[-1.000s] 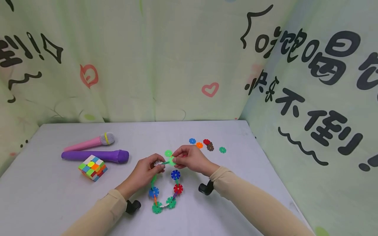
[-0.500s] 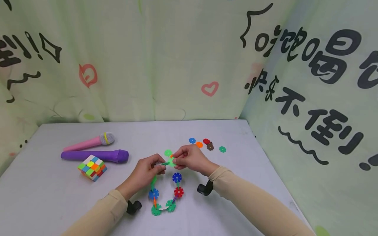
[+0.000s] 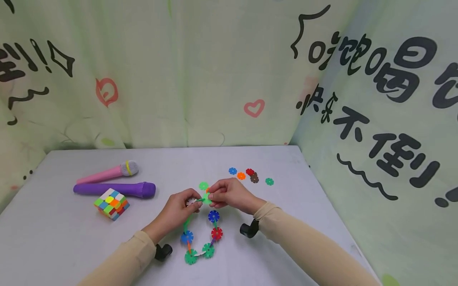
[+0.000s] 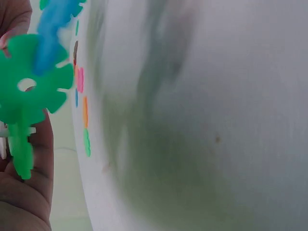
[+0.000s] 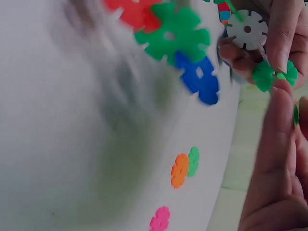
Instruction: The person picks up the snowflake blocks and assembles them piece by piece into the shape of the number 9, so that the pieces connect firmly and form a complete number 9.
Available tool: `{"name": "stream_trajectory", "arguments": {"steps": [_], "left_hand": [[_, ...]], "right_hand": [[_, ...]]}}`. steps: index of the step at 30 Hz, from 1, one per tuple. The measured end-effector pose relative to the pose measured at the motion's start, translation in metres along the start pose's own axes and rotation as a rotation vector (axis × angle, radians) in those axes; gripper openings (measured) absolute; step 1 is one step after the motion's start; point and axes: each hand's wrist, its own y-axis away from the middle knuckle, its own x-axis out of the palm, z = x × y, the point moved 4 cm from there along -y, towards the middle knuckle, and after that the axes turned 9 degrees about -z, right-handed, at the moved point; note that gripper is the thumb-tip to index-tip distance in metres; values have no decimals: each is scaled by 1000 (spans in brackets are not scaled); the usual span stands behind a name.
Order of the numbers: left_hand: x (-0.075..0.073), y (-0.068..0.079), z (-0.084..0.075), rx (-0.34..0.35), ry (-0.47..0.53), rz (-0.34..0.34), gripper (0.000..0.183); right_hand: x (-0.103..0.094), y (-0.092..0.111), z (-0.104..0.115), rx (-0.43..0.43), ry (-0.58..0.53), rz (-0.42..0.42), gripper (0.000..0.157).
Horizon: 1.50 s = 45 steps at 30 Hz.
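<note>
In the head view my left hand (image 3: 179, 206) and right hand (image 3: 231, 194) meet above the table's middle. My right fingers pinch a light green notched disc (image 3: 206, 199). The left hand grips a darker green notched disc (image 5: 263, 76), slotted edge-on to a white notched disc (image 5: 247, 30). From there a chain of interlocking discs curves toward me: a blue disc (image 3: 187, 237), green disc (image 3: 191, 257), second green disc (image 3: 208, 250), red disc (image 3: 216, 233) and dark blue disc (image 3: 213, 216). Fingers partly hide the join between the hands.
Behind the hands lie loose discs: a blue disc (image 3: 233, 171), orange disc (image 3: 241, 176), red disc (image 3: 249, 171), brown disc (image 3: 254, 178) and green disc (image 3: 270, 181). At left are a pink microphone (image 3: 103, 174), purple microphone (image 3: 118, 189) and puzzle cube (image 3: 112, 204).
The chain's near end has sunk slightly toward me, and the dark blue disc sits lower. My left thumb has shifted a little right, closer to the right fingers.
</note>
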Motion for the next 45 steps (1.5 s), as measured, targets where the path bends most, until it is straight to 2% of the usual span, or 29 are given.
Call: {"name": "stream_trajectory", "arguments": {"steps": [2, 4, 10, 12, 16, 18, 20, 26, 34, 38, 45], "left_hand": [[-1, 1, 0, -7, -31, -2, 12], [-3, 2, 1, -23, -57, 4, 17], [-8, 5, 9, -60, -101, 19, 25], [-8, 6, 10, -63, -97, 23, 27], [-8, 6, 11, -65, -83, 33, 32], [-7, 6, 12, -66, -75, 38, 32], [-7, 6, 12, -70, -62, 40, 32], [-8, 6, 11, -81, -45, 19, 33], [-8, 6, 11, -51, -59, 41, 38], [-9, 5, 13, -50, -73, 36, 38], [-12, 4, 16, -59, -89, 24, 39]], "right_hand": [[-5, -1, -2, -5, 32, 7, 23], [-15, -5, -6, -20, 92, -23, 25], [-46, -20, -23, -42, 393, -177, 24], [-48, -26, -28, -66, 530, -182, 25], [-43, -36, -33, -174, 824, -151, 31], [-41, -38, -34, -206, 917, -149, 32], [-41, -39, -35, -212, 952, -160, 30], [-41, -40, -37, -194, 907, -191, 20], [-48, -36, -39, -82, 769, -222, 22], [-45, -30, -35, -72, 616, -212, 15], [-26, -17, -20, -134, 350, -113, 5]]}}
